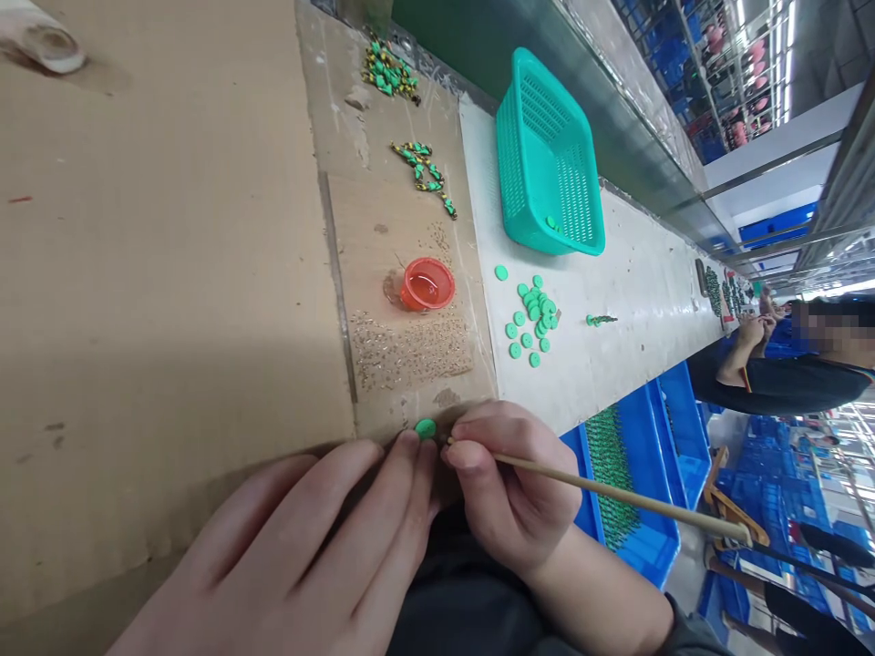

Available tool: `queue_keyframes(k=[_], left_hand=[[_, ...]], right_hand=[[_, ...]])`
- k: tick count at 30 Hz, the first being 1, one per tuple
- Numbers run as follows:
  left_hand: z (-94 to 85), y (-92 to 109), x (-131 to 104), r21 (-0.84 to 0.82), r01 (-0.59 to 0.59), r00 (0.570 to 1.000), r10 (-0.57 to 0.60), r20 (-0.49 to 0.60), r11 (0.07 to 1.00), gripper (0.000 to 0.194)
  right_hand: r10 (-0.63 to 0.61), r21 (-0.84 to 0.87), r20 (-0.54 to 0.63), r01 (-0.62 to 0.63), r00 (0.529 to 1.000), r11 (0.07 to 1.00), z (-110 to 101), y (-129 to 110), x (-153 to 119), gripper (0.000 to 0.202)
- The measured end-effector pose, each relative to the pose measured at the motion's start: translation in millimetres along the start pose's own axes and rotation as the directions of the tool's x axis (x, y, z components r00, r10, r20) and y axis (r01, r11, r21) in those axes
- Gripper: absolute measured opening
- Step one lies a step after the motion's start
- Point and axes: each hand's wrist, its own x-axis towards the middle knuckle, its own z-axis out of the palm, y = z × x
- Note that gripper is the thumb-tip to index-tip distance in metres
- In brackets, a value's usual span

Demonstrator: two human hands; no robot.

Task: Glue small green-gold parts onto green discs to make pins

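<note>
My right hand (pixel 509 483) pinches a thin wooden stick (pixel 629 497) close to its tip; the stick slants away to the right. My left hand (pixel 321 538) has its fingertips closed on the edge of a small round green disc (pixel 425 428). The stick's tip is near the disc, but whether they touch is hidden by my fingers. Just beyond both hands, tiny bead-like bits (pixel 410 351) lie spread over a brown board. A small red cup (pixel 427 284) with liquid in it stands behind them.
Loose green discs (pixel 540 310) lie on the white tabletop beside a teal basket (pixel 518 173). Small green-and-yellow pieces (pixel 427 173) form a cluster, with a pile (pixel 389 68) farther back. Blue crates (pixel 646 456) stand at the right. A co-worker (pixel 786 374) sits along the table.
</note>
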Motion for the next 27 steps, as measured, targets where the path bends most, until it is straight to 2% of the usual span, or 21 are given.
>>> queue_keyframes(k=[5, 14, 19, 22, 27], left_hand=[[1.2, -0.7, -1.8, -0.001, 0.005, 1.000, -0.005, 0.010, 1.000, 0.050], [0.8, -1.4, -1.3, -0.002, 0.003, 1.000, -0.003, 0.006, 1.000, 0.046], [1.6, -2.1, -0.3, -0.008, 0.028, 1.000, -0.028, -0.014, 1.000, 0.046], [1.1, -2.4, -0.5, -0.020, 0.029, 0.999, -0.029, -0.014, 0.999, 0.045], [-4.3, -3.9, 2.1, -0.023, 0.044, 0.999, -0.044, 0.013, 0.999, 0.045]], right_hand=[[0.007, -0.014, 0.030, -0.007, 1.000, 1.000, -2.1, -0.5, -0.3, 0.006], [0.048, -0.044, 0.153, -0.042, 0.987, 0.998, -17.3, -8.3, -2.2, 0.008], [0.112, 0.025, 0.006, -0.112, 0.994, 0.993, -19.4, -3.1, -8.8, 0.016], [0.187, 0.087, -0.014, -0.185, 0.982, 0.979, -17.6, 1.5, -7.9, 0.014], [0.229, 0.156, -0.059, -0.218, 0.972, 0.964, -15.7, 6.6, -6.1, 0.014]])
